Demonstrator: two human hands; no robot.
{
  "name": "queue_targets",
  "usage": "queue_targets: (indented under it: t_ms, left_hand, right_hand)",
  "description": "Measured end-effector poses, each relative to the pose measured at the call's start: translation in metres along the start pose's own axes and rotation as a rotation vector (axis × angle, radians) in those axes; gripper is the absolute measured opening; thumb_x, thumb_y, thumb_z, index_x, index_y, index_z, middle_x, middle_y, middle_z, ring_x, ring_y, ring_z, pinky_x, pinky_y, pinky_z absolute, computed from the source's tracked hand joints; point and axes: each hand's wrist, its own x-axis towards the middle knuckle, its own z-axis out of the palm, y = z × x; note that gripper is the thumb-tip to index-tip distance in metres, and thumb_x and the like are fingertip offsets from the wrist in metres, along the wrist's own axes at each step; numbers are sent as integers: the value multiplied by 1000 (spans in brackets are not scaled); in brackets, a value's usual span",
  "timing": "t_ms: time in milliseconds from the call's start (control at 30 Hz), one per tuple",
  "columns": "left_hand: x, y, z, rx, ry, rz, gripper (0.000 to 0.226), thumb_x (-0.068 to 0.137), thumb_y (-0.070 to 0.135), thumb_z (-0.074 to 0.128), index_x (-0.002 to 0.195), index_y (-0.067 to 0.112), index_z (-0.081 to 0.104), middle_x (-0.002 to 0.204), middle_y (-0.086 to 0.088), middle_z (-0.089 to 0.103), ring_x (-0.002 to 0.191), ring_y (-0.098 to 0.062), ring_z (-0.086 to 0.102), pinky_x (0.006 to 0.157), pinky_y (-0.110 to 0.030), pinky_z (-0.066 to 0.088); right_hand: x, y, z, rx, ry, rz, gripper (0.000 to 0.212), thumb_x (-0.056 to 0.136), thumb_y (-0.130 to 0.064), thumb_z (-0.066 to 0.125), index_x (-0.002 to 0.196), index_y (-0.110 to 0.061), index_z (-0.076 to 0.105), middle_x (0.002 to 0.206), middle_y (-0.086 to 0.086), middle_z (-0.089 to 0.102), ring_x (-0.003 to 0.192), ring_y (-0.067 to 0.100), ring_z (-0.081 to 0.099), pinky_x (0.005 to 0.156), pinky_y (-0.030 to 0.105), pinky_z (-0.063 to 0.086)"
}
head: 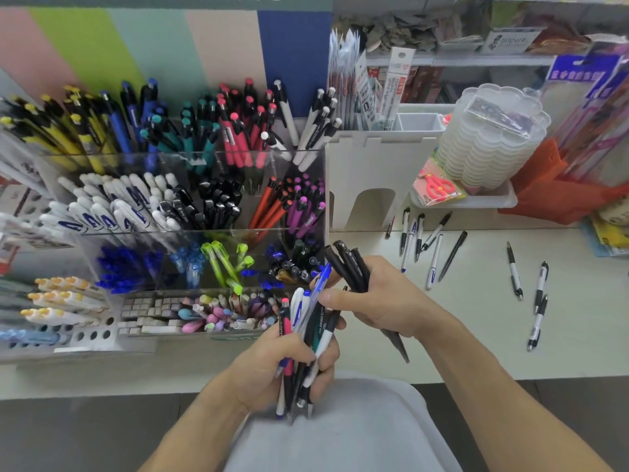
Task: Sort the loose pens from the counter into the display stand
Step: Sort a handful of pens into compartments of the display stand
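left hand is gripping a mixed bunch of pens, right hand clutches three black pens, and ten loose pens lie on the counter beside the display stand

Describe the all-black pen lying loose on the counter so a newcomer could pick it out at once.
Start at the white arched organiser standing right of the clear display stand. On the white counter in front of it lies a small cluster of loose pens. At its right edge is the black pen, slanted with its upper end leaning right; its neighbours all have white barrels, while this one is black from end to end.
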Motion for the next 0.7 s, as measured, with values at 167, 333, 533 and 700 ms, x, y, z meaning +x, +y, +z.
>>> queue_targets:
  t_ms: [167, 333, 533, 700]
  left_hand:
    - [0, -3, -4, -29, -43, 38, 31, 77, 8, 50, 106, 10, 58, 81, -15, 51, 56, -25, 54, 55, -30, 44]
    - [-2, -5, -5, -6, 0, 47, 34, 77, 11, 54, 111, 6, 54, 80, -15, 54, 54, -24, 53, 54, -30, 44]
    - [-1, -5, -2, 211, 216, 79, 32, 84, 29, 72, 111, 12, 69, 70, -6, 51, 45, -20, 45, 49, -27, 38]
    - [-5, -2, 2, 418, 310, 146, 19, 90, 46, 62, 81, 32, 71, 56, -5, 48, 45, -21, 44, 52, -32, 41]
  right_hand:
    - [4, 3, 7, 190, -14, -30, 6, 94, -10, 69, 100, -8, 70, 56, -5, 55, 41, 17, 27, 42, 32, 18]
    - [6, 7, 10, 236, 44, -56, 7, 94, -6, 68, 102, -7, 68, 59, -7, 60, 44, 16, 28, 43, 34, 19]
    - [7, 6, -4, 648, 399, -120, 6, 100, -4, 52, 100, -3, 58, 74, 11, 64, 39, 11, 28, 35, 24, 23]
    - [-3, 14, -5, 602, 525, -87, 19, 105, -21, 50, 103, -8, 65, 73, 1, 56, 57, 14, 42, 49, 25, 39]
